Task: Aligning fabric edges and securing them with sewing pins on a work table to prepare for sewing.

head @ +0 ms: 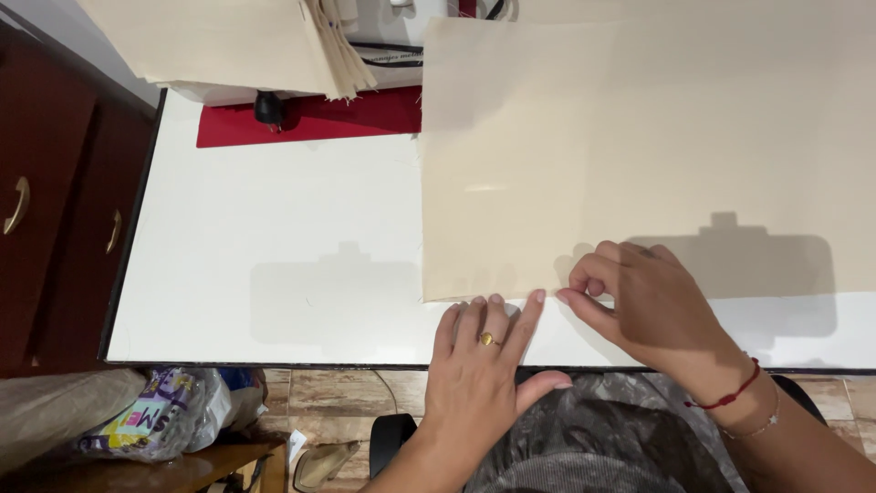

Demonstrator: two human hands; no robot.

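Hands at the near edge of a white table [274, 274], both working the bottom hem of a cream fabric sheet [639, 155]. Left hand [479, 365] lies flat, palm down, 4 fingers [529, 310] stretched straight and released, tips pressing right at the fabric's lower edge, thumb splayed out to the side off the table rim; a gold ring [490, 340] sits on one finger. Right hand [652, 310] is curled, thumb and forefinger pinching the hem just beside the left fingertips, the other fingers tucked in above the pinch. A red string bracelet [730, 394] and a thin chain circle that wrist. Beyond the fingers the sheet spreads flat across the table. Far past the fingertips and off to their left, a stack of the same cream fabric [228, 41] overhangs a red mat [319, 117]. Behind the left wrist, below the table, a crumpled plastic bag [169, 415] rests on a wooden surface.
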